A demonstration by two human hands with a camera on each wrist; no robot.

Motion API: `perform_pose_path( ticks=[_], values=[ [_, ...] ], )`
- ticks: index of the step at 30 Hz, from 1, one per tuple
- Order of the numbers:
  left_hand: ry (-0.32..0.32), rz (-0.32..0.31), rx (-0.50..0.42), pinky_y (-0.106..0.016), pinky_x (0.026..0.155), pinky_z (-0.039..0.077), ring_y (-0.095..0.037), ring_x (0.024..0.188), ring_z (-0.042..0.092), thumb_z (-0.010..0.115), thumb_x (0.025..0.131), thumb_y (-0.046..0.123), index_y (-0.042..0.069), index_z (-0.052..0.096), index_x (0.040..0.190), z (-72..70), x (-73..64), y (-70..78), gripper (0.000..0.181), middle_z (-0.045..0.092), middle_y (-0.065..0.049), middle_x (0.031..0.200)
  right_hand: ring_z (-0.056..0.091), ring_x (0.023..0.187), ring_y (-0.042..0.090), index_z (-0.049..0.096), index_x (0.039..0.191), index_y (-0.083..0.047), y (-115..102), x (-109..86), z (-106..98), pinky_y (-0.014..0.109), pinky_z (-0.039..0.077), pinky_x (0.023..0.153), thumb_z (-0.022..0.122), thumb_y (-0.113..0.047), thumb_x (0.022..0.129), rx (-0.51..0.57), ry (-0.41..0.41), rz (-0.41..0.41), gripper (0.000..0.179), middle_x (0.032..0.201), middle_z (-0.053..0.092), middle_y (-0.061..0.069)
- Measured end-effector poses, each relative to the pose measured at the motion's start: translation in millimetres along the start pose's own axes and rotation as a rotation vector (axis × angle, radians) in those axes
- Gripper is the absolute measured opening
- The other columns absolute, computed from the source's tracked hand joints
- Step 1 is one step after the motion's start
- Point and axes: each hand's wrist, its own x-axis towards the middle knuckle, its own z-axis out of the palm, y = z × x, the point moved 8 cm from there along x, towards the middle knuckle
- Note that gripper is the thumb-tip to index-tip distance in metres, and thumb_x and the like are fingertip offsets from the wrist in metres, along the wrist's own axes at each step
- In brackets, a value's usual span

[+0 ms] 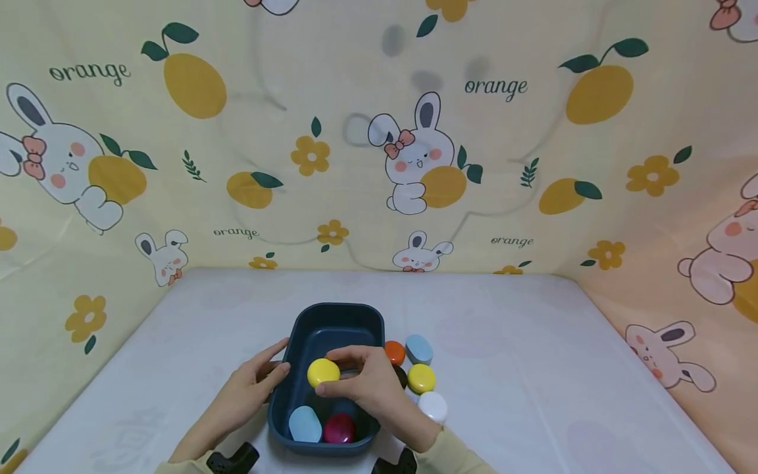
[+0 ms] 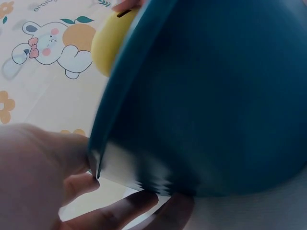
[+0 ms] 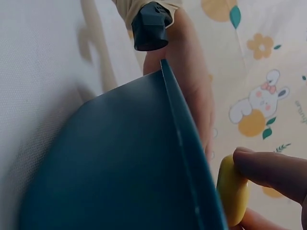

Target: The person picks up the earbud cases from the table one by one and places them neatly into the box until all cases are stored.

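Observation:
A dark blue rectangular tub [image 1: 337, 316] with rounded corners stands on the white tabletop. My left hand [image 1: 247, 388] holds its left rim, with the thumb at the edge and other fingers against the outer wall in the left wrist view. Over the tub's middle, my right hand [image 1: 376, 388] pinches a glossy round yellow piece [image 1: 323, 373] between thumb and fingers. The right wrist view shows this yellow piece [image 3: 232, 191] edge-on, thick and rounded. Inside the tub's near end lie a light blue piece [image 1: 305, 424] and a dark red piece [image 1: 339, 428].
Right of the tub lie loose pieces: orange [image 1: 395, 352], light blue [image 1: 419, 349], yellow [image 1: 422, 378], white [image 1: 433, 406] and a black one [image 1: 401, 376] partly hidden by my right hand. A cloth [image 1: 331, 85] printed with rabbits and oranges hangs behind the table.

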Motion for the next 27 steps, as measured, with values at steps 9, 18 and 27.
perform_pose_path(
  ticks=[9,18,27],
  values=[
    [-0.006,0.006,0.003,-0.045,0.077,0.058,-0.032,0.107,0.063,0.059,0.1,0.031,0.018,0.041,0.151,-0.8,0.5,0.0,0.057,0.06,-0.019,0.128,0.064,0.086,0.018,0.074,0.109,-0.008,2.5,4.7,7.7,0.03,0.057,0.077,0.088,-0.013,0.074,-0.071,-0.096,0.029,0.038,0.097,0.071,-0.002],
    [-0.007,0.005,0.012,-0.046,0.078,0.058,-0.032,0.107,0.063,0.059,0.1,0.03,0.018,0.04,0.152,-0.3,0.3,-1.2,0.056,0.06,-0.019,0.129,0.062,0.084,0.018,0.075,0.107,-0.009,5.5,6.5,16.4,0.03,0.055,0.076,0.087,-0.009,0.073,-0.1,-0.171,0.043,0.035,0.095,0.07,-0.003],
    [-0.011,0.007,0.012,-0.046,0.079,0.057,-0.033,0.11,0.062,0.058,0.1,0.032,0.02,0.039,0.152,-0.3,0.2,-0.5,0.057,0.058,-0.02,0.131,0.063,0.084,0.02,0.075,0.105,-0.009,4.2,6.6,16.0,0.031,0.056,0.076,0.087,-0.008,0.073,-0.125,-0.128,0.034,0.034,0.095,0.07,-0.003]
  ],
)
